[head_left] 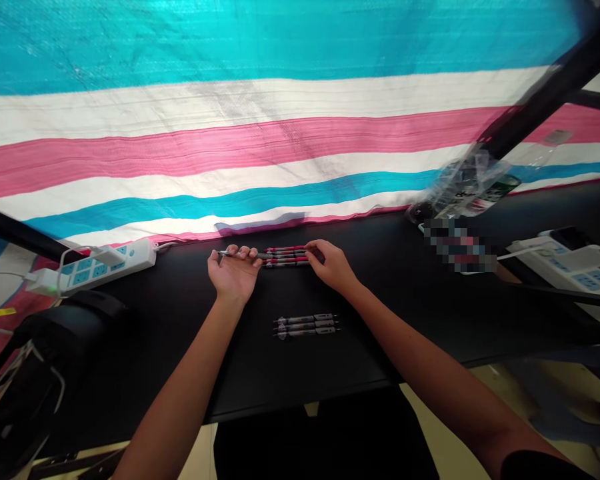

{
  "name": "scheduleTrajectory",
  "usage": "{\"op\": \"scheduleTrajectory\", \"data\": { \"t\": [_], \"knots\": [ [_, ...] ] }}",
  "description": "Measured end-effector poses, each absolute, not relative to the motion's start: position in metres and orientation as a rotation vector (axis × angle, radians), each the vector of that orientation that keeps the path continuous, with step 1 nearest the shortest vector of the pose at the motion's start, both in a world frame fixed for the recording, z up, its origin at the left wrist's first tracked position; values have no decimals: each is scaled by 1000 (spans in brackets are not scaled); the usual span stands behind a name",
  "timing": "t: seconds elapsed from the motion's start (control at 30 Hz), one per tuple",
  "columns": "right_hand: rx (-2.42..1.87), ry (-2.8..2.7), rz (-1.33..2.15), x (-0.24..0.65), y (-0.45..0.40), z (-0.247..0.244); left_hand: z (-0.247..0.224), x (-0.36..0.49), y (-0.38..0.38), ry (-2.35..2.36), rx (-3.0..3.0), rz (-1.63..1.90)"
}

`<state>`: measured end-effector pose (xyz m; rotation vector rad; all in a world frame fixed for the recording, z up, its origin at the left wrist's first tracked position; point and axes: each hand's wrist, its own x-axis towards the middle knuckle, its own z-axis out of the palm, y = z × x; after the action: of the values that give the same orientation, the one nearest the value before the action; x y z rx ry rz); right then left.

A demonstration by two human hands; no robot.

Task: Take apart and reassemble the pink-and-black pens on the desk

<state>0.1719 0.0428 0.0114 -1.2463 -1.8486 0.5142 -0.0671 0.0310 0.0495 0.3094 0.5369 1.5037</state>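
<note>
Near the back of the black table, a row of red and dark pens (286,261) lies side by side, pointing left to right. My left hand (236,275) is at the row's left end, palm up, with fingers curled over a grey pen (223,253) whose tip sticks out past the thumb. At the right end, my right hand (330,265) has its thumb and fingertips closed on the end of a red pen; the exact contact is partly hidden. Closer to me, three grey-and-black clear pens (305,326) lie parallel in a small group.
A white power strip (107,265) with plugs and cables sits at the left, beside a dark rounded object (75,327). Rightward are clear plastic packaging (473,183), a pixelated phone-like item (460,245) and another power strip (575,267). Striped sheeting (280,140) hangs behind the table (250,373).
</note>
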Motion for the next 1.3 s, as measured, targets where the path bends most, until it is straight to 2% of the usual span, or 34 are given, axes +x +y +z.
{"op": "scheduleTrajectory", "data": {
  "t": [0.53,1.3],
  "knots": [
    [-1207,-1837,502,170,41,12,49,-64,29,429,255,1465],
    [-1204,-1834,499,170,40,15,51,-61,28,528,310,1456]
  ]
}}
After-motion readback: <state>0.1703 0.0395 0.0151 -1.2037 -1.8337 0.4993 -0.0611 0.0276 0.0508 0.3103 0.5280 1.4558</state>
